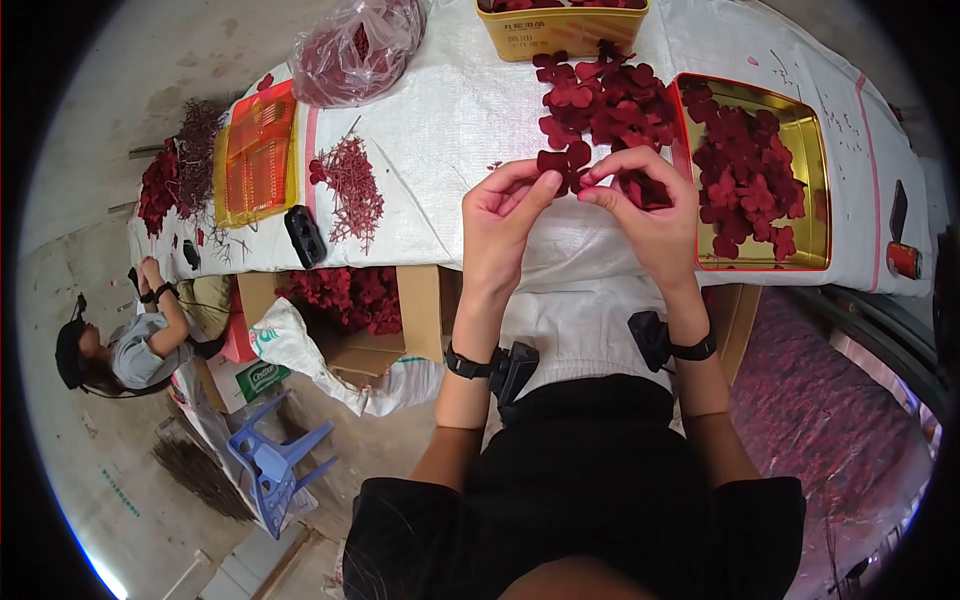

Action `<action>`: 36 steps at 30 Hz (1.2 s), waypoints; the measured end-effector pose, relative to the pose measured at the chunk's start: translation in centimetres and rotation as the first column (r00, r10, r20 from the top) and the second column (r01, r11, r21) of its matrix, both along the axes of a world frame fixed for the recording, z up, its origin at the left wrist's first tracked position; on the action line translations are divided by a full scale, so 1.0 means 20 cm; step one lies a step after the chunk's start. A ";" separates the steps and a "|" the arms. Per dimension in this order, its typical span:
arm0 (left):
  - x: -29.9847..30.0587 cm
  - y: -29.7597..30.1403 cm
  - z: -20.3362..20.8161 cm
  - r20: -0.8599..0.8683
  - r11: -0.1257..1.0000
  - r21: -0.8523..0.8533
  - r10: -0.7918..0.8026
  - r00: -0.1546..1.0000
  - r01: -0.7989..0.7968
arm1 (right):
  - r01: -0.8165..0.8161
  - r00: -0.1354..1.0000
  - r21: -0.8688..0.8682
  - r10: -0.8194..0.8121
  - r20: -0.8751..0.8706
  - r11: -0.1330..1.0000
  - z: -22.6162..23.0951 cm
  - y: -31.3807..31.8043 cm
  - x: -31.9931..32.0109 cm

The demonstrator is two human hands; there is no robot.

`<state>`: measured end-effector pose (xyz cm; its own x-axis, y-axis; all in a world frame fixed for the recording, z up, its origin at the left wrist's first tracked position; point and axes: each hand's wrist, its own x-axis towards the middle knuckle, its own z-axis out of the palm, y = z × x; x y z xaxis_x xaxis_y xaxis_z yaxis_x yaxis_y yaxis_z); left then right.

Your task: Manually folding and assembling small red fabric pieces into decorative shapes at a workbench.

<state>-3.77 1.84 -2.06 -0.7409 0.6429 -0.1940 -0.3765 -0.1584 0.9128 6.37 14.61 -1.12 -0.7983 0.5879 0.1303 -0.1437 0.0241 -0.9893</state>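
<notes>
Between my two hands is a dark red cloth-like flower (pixel 567 165). My left hand (pixel 500 222) pinches its edge between thumb and forefinger. The thumb and forefinger of my right hand (pixel 655 222) are closed at its other side. More dark red flowers (pixel 643 189) show inside the curl of my right hand; whether the fingers grip them is unclear. Just beyond both hands lies a loose heap of the same flowers (pixel 610 100). To the right of my right hand, a red-rimmed gold tin (pixel 815 185) holds many red flowers (pixel 748 185).
At the back stands a yellow tin (pixel 565 35). Leftward lie a clear plastic bag (pixel 355 55), reddish stems (pixel 350 190), orange-yellow trays (pixel 262 155) and a black case (pixel 304 236). Below the table edge, a cardboard box (pixel 420 310) contains red flowers. A person (pixel 140 340) works at far left.
</notes>
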 end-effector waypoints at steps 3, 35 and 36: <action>-0.02 -0.01 0.00 0.001 1.000 -0.007 0.027 1.000 -0.027 | 0.012 1.000 0.032 -0.012 0.000 0.999 -0.02 0.00 -0.01; -0.23 -0.30 -0.20 -0.015 0.885 0.003 0.465 0.885 -0.465 | -0.294 0.929 0.554 0.098 0.356 0.779 -0.33 -0.05 -0.45; -0.23 -0.31 -0.19 -0.029 0.887 -0.005 0.460 0.887 -0.461 | -0.298 0.931 0.566 0.103 0.351 0.769 -0.33 -0.05 -0.46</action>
